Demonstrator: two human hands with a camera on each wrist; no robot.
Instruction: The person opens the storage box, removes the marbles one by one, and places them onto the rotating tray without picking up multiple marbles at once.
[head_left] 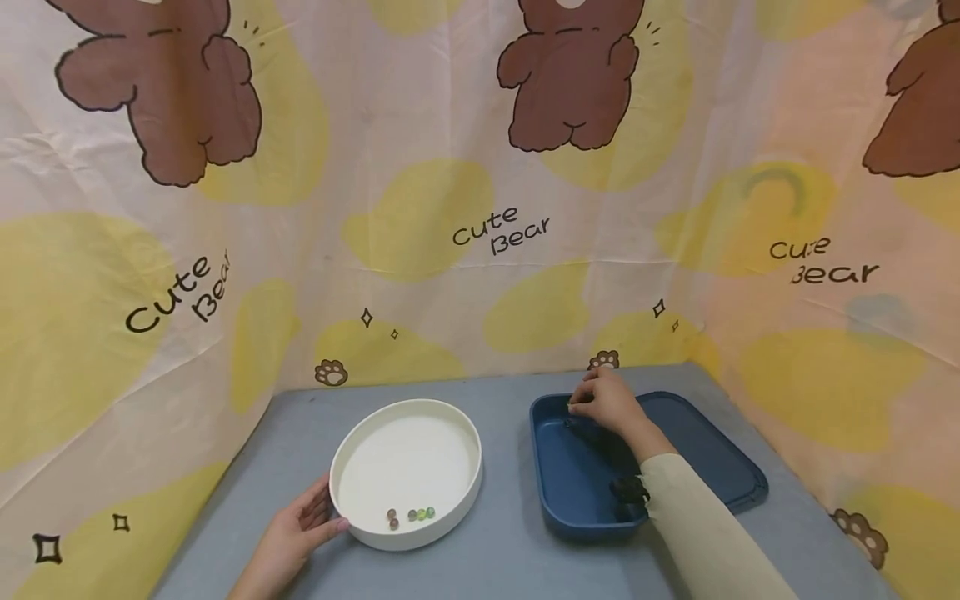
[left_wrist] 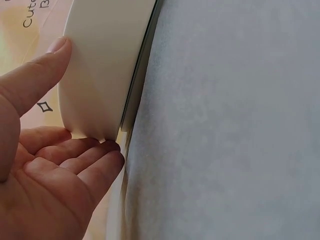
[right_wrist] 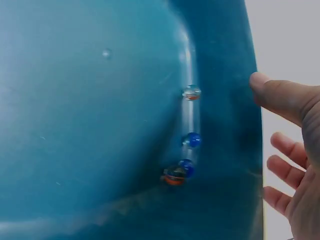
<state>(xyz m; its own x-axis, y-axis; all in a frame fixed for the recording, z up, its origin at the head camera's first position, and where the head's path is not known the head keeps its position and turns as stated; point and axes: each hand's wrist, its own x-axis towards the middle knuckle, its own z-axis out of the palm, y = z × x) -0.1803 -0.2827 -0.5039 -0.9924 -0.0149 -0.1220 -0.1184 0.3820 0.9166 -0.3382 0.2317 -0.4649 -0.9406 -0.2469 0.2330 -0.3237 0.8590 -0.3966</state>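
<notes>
My left hand (head_left: pixel 296 529) touches the near left side of a round white tray (head_left: pixel 408 546). In the left wrist view its thumb lies at the rim and its fingertips rest against the outer wall. Several glass marbles (head_left: pixel 422 514) lie inside that tray near its front. Over the far left part of a blue rectangular box, my right hand (head_left: pixel 609 402) pinches a tiny pale marble (head_left: pixel 570 407), mostly hidden by the fingertips. In the right wrist view, blue marbles (right_wrist: pixel 192 139) and a dark orange-banded marble (right_wrist: pixel 174 175) lie along the box's inner edge.
The blue box (head_left: pixel 551 492) stands right of the tray. A flat blue lid (head_left: pixel 701 442) lies to its right, partly behind the right arm. Grey-blue cloth (head_left: pixel 502 450) covers the table, and a bear-print curtain (head_left: pixel 420 217) closes off the back and sides.
</notes>
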